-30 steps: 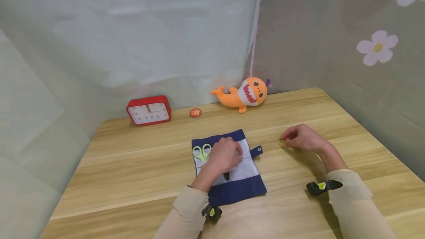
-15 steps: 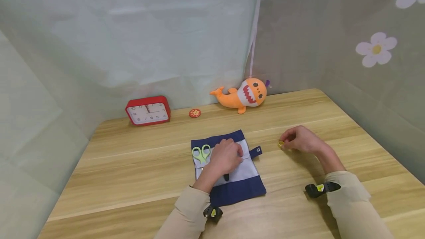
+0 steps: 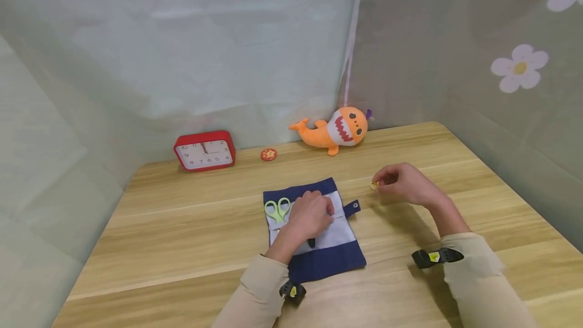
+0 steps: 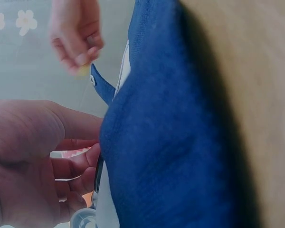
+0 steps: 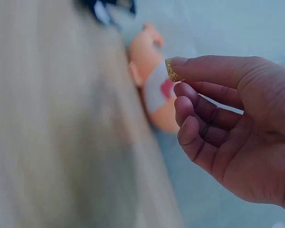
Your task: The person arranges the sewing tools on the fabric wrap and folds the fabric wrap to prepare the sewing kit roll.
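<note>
A navy fabric pouch (image 3: pixel 325 263) lies unfolded on the table, its pale lining showing. My left hand (image 3: pixel 311 214) rests over its middle, fingers bent down to the lining; the fingertips are hidden in the head view. In the left wrist view the thumb (image 4: pixel 80 122) reaches behind the bulging navy cloth, so I cannot tell whether the hand grips it. A black tip (image 3: pixel 311 242) shows under that hand, and green-handled scissors (image 3: pixel 277 210) sit to its left. To the right of the pouch, my right hand (image 3: pixel 405 183) pinches a small gold dimpled thimble (image 5: pixel 173 71) above the table.
A strap with a metal snap (image 3: pixel 352 208) sticks out from the pouch's right side. Along the back edge stand a red clock (image 3: pixel 205 152), a round red badge (image 3: pixel 268 154) and an orange plush shark (image 3: pixel 334 130). Fabric walls enclose the table (image 3: pixel 159 247).
My right hand has lifted the thimble a little and carried it left, toward the pouch. The left hand keeps its place on the pouch.
</note>
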Available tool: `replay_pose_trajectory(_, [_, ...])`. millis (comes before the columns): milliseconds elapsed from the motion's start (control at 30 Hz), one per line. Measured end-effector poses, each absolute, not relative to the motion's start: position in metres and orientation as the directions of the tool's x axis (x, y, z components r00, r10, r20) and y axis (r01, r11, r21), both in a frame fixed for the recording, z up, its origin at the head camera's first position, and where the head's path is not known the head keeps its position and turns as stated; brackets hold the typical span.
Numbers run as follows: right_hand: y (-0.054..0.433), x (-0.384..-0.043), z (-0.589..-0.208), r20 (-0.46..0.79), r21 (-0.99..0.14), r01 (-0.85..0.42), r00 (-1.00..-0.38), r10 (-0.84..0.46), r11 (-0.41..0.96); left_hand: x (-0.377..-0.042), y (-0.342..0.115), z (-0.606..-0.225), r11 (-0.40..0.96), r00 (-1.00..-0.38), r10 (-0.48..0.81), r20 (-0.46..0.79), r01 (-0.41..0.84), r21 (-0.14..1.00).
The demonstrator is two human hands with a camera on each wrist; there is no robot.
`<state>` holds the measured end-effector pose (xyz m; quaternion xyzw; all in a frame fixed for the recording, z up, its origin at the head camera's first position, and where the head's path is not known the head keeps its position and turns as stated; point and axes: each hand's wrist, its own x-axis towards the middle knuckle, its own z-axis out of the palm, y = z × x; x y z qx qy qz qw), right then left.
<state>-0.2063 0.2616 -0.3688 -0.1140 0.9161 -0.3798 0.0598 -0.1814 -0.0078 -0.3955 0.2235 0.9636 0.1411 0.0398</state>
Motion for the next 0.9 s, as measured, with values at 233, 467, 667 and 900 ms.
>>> replay_pose_trajectory(233, [0.213, -0.215, -0.36, 0.01, -0.695, -0.267, -0.932, -0.362, 0.668, -0.184, -0.006, -0.394, 0.867, -0.898, 0.44, -0.031, 0.415, 0.277])
replay_pose_trajectory(467, [0.187, -0.219, -0.375, -0.074, -0.691, -0.27, -0.897, -0.437, 0.671, -0.184, -0.004, -0.398, 0.862, -0.896, 0.441, -0.047, 0.409, 0.298])
replay_pose_trajectory(667, [0.181, -0.218, -0.383, -0.118, -0.662, -0.27, -0.884, -0.452, 0.7, -0.184, -0.005, -0.398, 0.86, -0.897, 0.44, -0.044, 0.406, 0.31])
replay_pose_trajectory(900, [0.178, -0.218, -0.388, -0.134, -0.647, -0.273, -0.878, -0.459, 0.712, -0.183, -0.005, -0.397, 0.848, -0.898, 0.44, -0.024, 0.406, 0.34])
